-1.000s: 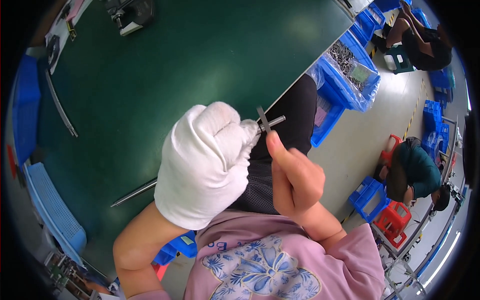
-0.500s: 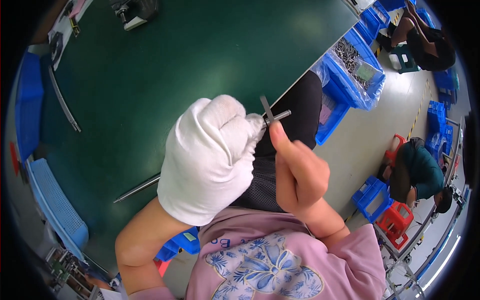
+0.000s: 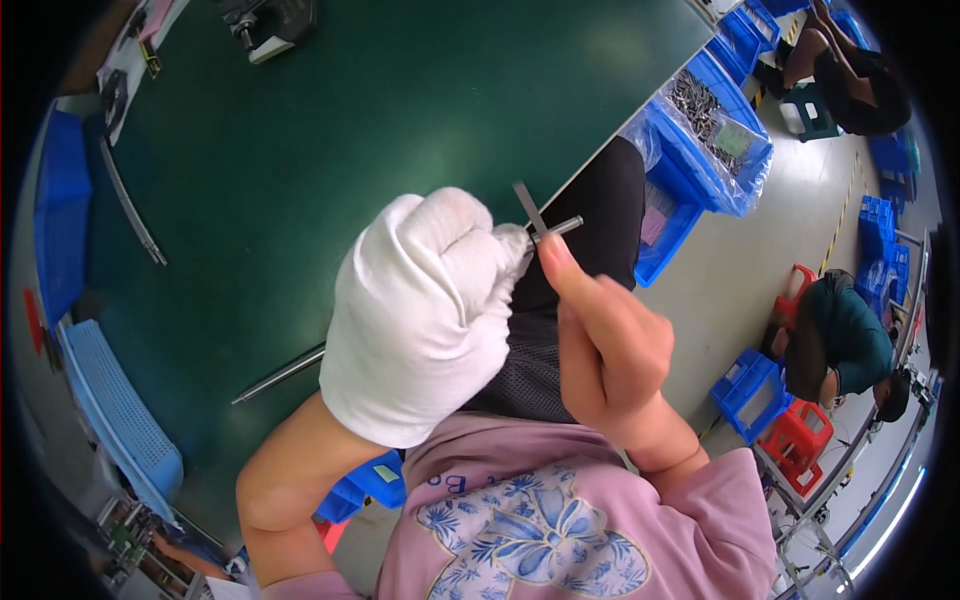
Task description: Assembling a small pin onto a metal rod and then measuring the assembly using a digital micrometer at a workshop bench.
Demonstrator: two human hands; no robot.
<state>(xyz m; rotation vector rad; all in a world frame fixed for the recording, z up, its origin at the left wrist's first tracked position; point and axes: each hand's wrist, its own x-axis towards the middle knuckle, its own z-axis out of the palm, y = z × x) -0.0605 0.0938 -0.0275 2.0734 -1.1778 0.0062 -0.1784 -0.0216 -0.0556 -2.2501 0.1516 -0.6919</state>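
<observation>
Metal rod (image 3: pixel 568 226): slim, bright, with a groove near its tip. It is held over the wearer's dark trousers (image 3: pixel 605 195), just beyond the edge of the counter (image 3: pixel 400 110). A matching length (image 3: pixel 280 373) emerges behind the glove, tilted over the counter, in line with the tip; probably one piece, middle hidden.

Left hand (image 3: pixel 415 320), white-gloved: fist wrapped round the rod, fingers curled in tight. Right hand (image 3: pixel 615 345), bare: thumb pressed on the near end of a flat metal strip (image 3: pixel 529 207), forefinger partly hidden beneath, apparently pinching it. Strip lies across the rod just beyond the glove; whether they touch, cannot tell.

Handling, judged by look: rod stiff, modest in weight, smooth enough to slip or roll; best gripped mid-length in the glove, tip left exposed. Strip light and thin, perhaps springy, edges possibly sharp; best taken by its flat faces near one end.

Further out: dark-bodied tool (image 3: pixel 290 22) at the counter's far side; thin strips (image 3: pixel 130 205) and a light-blue perforated tray (image 3: pixel 128 405) to the left. Right, beside the counter: blue bin (image 3: pixel 737 97) holding many small metal parts (image 3: pixel 692 98). Beyond, a co-worker in dark green (image 3: pixel 855 325), bent forward.
</observation>
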